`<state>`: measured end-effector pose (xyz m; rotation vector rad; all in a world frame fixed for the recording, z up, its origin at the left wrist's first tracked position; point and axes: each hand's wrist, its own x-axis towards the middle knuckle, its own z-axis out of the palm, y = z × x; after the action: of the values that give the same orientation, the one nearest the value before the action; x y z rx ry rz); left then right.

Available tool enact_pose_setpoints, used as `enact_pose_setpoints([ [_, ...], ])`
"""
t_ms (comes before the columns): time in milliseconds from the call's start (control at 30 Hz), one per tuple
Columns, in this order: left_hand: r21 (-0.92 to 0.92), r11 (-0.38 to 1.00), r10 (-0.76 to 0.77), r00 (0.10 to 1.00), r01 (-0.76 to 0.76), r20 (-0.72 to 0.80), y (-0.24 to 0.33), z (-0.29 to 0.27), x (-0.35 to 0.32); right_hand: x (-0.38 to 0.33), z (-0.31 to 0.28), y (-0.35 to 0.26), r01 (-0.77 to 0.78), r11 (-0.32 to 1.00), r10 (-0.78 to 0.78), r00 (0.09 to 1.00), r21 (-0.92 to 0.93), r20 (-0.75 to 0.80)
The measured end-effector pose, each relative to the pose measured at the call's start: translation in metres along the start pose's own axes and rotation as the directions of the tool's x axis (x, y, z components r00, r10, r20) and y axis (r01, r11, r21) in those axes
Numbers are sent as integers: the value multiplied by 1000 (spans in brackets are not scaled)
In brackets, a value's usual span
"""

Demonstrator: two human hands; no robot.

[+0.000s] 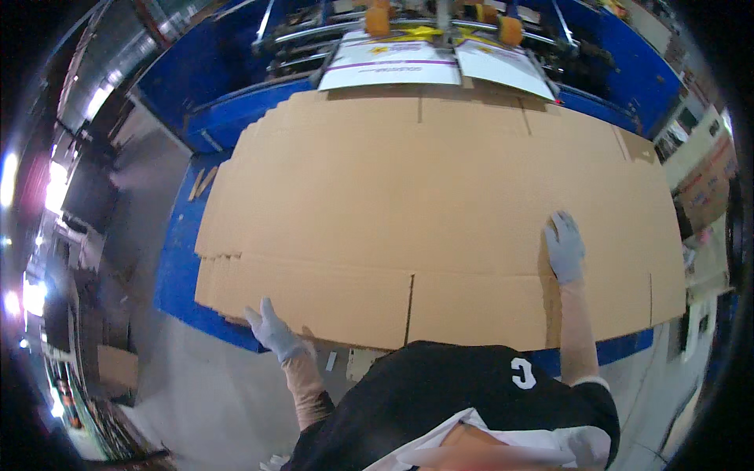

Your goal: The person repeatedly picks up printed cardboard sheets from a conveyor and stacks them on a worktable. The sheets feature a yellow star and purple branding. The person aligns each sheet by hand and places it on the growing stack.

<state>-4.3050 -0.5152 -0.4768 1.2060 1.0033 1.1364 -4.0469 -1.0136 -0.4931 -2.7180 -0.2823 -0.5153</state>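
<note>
A large brown cardboard sheet [440, 188], creased and slotted, lies flat in front of me. Stepped edges along its left side show more sheets stacked beneath. My right hand [565, 250], in a pale grey glove, rests on the right part of the sheet with its fingers stretched forward. Close to the front left edge is my left hand [275, 330], gloved the same way, its fingers apart and nothing visible in them. Whether it touches the cardboard edge I cannot tell.
Beyond the cardboard stands a blue machine [228, 110] with metal rods and orange rollers [510, 31]. White printed boards [393, 63] protrude from it over the far edge. A blue table [177, 251] supports the stack; thin cardboard strips [206, 182] lie on its left side.
</note>
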Motion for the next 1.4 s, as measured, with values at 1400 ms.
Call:
enact_pose_setpoints([
  [1400,-134,368,349,3,-920,937,78,68,-99,87,-41,-149,-461,-254,112,859,850,499],
])
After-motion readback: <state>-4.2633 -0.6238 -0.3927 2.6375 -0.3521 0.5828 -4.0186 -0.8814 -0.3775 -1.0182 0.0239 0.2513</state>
